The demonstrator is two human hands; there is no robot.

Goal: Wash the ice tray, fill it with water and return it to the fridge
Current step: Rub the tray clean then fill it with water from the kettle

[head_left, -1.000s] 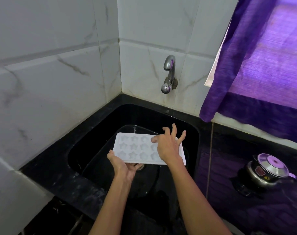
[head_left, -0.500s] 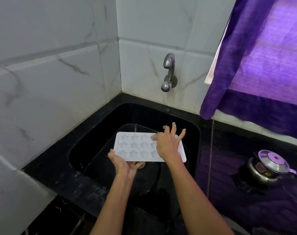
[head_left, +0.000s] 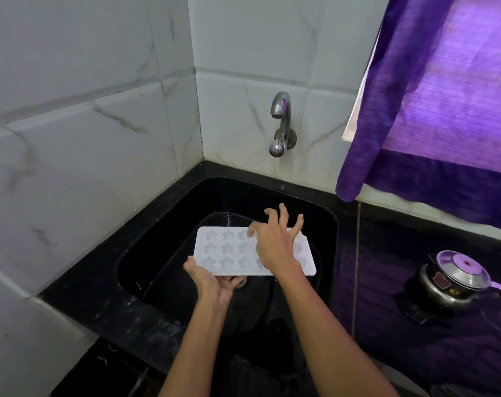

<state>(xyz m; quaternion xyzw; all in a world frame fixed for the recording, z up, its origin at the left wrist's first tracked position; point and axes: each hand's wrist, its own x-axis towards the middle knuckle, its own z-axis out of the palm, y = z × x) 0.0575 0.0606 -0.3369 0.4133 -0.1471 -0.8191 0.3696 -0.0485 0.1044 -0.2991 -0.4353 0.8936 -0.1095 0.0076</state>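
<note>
Over the black sink basin [head_left: 163, 253], nearest first: left hand [head_left: 212, 279] is palm-up under the near left edge of the white plastic ice tray with star-shaped cavities [head_left: 223, 249], thumb curled over the rim, fingers beneath, so it grips the tray. Tray is held roughly level above the basin, cavities facing up, near the drain. Right hand [head_left: 275, 245] sits on top of the tray's right half, fingers spread and bent, thumb tip touching a cavity; it holds nothing, just touches the surface. Right of the sink, a steel pressure cooker with a lid [head_left: 455, 279] sits on the dark counter. Further back, a chrome wall tap [head_left: 280, 121] on white marble-pattern tiles; no stream visible. Purple curtain [head_left: 444, 110] hangs upper right.
</note>
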